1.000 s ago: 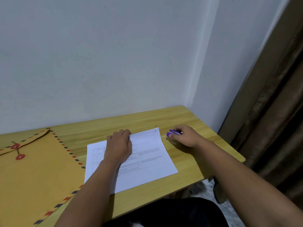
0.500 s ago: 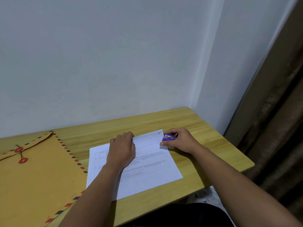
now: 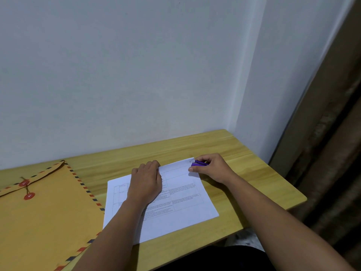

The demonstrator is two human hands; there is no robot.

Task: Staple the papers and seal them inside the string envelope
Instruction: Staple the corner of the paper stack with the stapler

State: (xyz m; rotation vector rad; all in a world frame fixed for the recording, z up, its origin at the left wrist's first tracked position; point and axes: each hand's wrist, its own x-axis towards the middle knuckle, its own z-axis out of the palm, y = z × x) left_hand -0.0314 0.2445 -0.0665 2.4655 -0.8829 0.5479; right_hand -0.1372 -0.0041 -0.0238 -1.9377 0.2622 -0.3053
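White printed papers (image 3: 181,208) lie in the middle of the wooden table (image 3: 244,153). My left hand (image 3: 146,182) presses down on them near their far edge, its fingers bent over that edge. My right hand (image 3: 212,169) grips a small purple stapler (image 3: 199,163) at the papers' far right corner, thumb on the sheet. The tan string envelope (image 3: 43,216) with red button ties lies flat to the left, its flap down.
White walls meet in a corner just behind the table. A brown curtain (image 3: 332,153) hangs at the right, past the table's right edge. Bare wood shows to the right of the papers.
My right hand has carried the stapler leftward from the bare table onto the papers' far right corner. My left hand has stayed on the sheets.
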